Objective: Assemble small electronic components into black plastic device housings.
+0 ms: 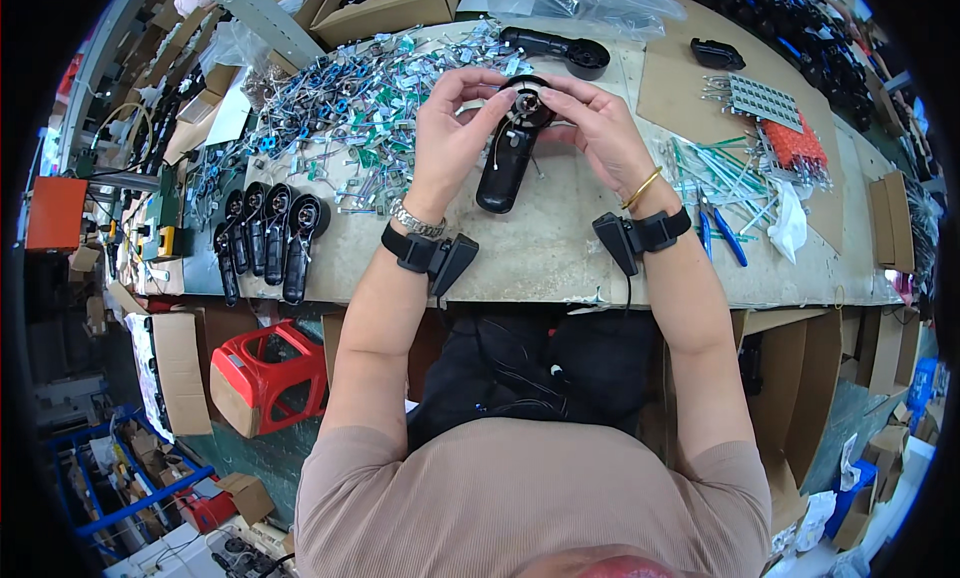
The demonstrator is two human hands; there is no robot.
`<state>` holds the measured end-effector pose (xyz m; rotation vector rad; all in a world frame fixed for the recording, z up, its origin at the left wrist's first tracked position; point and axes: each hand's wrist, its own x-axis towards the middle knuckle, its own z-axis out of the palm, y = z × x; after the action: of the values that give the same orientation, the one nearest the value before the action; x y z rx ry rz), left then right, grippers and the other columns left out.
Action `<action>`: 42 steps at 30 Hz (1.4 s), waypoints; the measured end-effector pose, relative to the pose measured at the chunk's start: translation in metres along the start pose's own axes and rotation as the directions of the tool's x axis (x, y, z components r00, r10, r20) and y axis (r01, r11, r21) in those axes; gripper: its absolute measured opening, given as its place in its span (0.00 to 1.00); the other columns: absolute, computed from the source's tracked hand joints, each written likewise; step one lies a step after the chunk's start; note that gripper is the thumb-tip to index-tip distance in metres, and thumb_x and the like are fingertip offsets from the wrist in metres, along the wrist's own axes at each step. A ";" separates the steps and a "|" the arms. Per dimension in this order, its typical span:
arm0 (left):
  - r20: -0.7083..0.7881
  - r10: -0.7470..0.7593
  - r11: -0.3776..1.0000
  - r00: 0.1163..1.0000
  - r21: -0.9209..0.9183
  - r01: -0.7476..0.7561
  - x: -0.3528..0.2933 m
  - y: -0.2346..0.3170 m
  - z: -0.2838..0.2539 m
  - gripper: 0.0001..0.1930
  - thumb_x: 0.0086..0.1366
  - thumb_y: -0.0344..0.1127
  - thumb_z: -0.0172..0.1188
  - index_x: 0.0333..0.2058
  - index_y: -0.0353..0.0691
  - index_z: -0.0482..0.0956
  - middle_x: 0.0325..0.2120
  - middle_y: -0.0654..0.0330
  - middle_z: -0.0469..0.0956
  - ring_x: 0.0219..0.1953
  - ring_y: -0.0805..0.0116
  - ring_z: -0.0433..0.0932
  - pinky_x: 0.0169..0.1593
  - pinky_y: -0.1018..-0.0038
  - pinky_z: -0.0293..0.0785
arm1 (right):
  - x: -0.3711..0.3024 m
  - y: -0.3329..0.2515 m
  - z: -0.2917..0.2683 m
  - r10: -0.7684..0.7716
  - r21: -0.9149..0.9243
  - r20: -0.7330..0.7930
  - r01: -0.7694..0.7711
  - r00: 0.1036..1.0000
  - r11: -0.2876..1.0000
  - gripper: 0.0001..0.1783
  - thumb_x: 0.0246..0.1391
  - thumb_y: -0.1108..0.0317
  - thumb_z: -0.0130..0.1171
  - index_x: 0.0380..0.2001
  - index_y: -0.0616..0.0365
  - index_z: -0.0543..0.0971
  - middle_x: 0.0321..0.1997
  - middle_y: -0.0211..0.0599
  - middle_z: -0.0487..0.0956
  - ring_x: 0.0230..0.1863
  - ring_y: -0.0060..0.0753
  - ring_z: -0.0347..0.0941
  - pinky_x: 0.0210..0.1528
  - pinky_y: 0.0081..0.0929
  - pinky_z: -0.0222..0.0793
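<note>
Both my hands are on a black plastic housing (508, 168) with a round head and a long handle, its handle pointing toward me above the table. My left hand (458, 128) grips the left side of the round head, thumb on the rim. On the opposite side my right hand (592, 128) holds the rim between thumb and fingers. Inside the round head a small metallic part (527, 104) shows; its details are too small to tell. A thin white wire end (495, 158) lies on the handle. Behind my hands rests another black housing (555, 48), lying sideways.
Several similar black housings (300, 240) stand in a row at left. A heap of small wired circuit boards (370, 108) covers the back left. At right lie blue-handled pliers (725, 233), green-white strips (715, 178), a stacked panel of boards (762, 100) and red bubble wrap (795, 148).
</note>
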<state>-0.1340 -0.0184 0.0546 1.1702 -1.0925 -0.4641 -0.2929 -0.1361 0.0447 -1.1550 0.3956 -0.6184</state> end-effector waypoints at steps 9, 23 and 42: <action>0.043 -0.337 0.921 0.941 -0.194 0.338 -0.001 -0.003 -0.004 0.17 0.64 0.30 0.68 0.49 0.34 0.74 0.42 0.61 0.79 0.40 0.76 0.79 0.40 0.82 0.76 | -0.001 -0.003 0.003 -0.002 -0.038 0.018 0.003 1.000 0.999 0.22 0.62 0.67 0.64 0.58 0.61 0.76 0.50 0.35 0.83 0.47 0.23 0.79 0.45 0.24 0.79; 0.142 0.191 0.923 0.971 0.311 -0.227 0.000 -0.006 -0.003 0.13 0.59 0.31 0.71 0.44 0.44 0.86 0.51 0.58 0.75 0.51 0.67 0.76 0.52 0.73 0.74 | -0.003 -0.004 0.002 0.001 -0.077 -0.037 -0.004 0.999 0.997 0.24 0.60 0.67 0.66 0.58 0.62 0.76 0.51 0.35 0.82 0.47 0.22 0.80 0.45 0.22 0.79; 0.069 0.181 0.872 0.981 0.449 -0.192 -0.003 -0.006 0.003 0.10 0.58 0.29 0.71 0.40 0.38 0.85 0.46 0.58 0.78 0.49 0.69 0.78 0.52 0.74 0.79 | -0.002 0.002 0.000 0.004 -0.118 -0.042 -0.009 0.999 0.993 0.23 0.62 0.66 0.63 0.58 0.63 0.77 0.51 0.35 0.82 0.47 0.21 0.79 0.45 0.24 0.80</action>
<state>-0.1368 -0.0195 0.0476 1.4491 -1.3675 -0.0660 -0.2941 -0.1347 0.0431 -1.2544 0.4763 -0.6205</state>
